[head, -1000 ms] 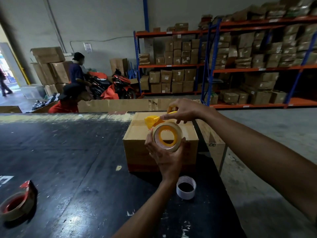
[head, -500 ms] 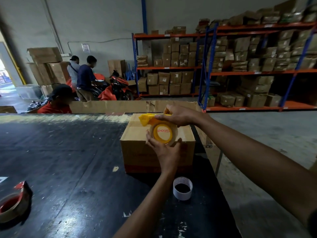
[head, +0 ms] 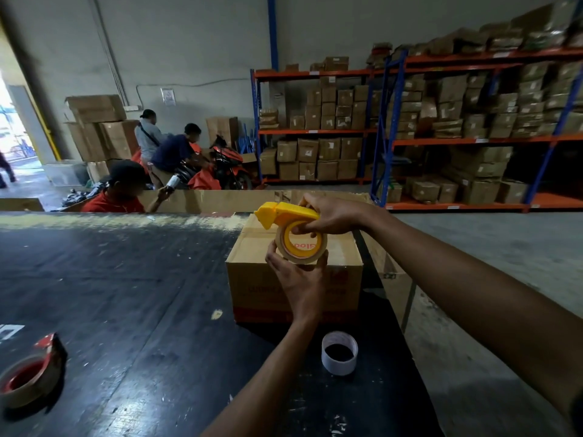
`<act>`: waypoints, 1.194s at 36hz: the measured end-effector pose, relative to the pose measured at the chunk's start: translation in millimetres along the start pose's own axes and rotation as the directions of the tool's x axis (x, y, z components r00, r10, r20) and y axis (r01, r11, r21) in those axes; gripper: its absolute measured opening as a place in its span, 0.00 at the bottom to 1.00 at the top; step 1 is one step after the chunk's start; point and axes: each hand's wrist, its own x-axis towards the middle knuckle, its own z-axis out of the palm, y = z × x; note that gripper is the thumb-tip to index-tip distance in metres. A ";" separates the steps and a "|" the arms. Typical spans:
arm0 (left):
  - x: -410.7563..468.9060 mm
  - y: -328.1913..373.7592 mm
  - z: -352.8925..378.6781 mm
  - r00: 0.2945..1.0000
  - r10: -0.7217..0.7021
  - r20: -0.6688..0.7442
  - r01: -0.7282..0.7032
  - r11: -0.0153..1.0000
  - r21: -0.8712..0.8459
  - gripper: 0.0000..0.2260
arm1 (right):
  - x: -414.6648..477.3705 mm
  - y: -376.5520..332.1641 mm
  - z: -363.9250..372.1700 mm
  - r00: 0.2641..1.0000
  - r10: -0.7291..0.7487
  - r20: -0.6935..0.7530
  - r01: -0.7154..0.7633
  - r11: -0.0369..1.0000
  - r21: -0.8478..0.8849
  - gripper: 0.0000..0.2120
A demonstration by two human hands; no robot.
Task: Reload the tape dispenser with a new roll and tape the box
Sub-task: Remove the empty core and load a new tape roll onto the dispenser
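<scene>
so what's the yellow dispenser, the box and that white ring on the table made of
Dispenser: likely hard plastic, smooth, uniformly bright yellow, moulded shape. Box: brown cardboard, matte, creased flaps. White ring: probably a bare cardboard tape core, thin matte wall, hollow.

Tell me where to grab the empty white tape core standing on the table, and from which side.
Take the white core by its outer wall, coming from above with fingers on opposite sides. It stands upright with the open end up, apart from the box, so its curved sides are clear all round. The left forearm passes just beside it, so the right hand probably has the freer approach, once it lets go of the yellow dispenser.
</scene>
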 end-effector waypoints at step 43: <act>65.7 5.9 -66.4 0.711 0.445 0.544 -0.632 0.744 0.218 0.38 | -11.3 -7.8 -35.9 0.992 0.008 0.127 -0.013 0.999 0.039 0.08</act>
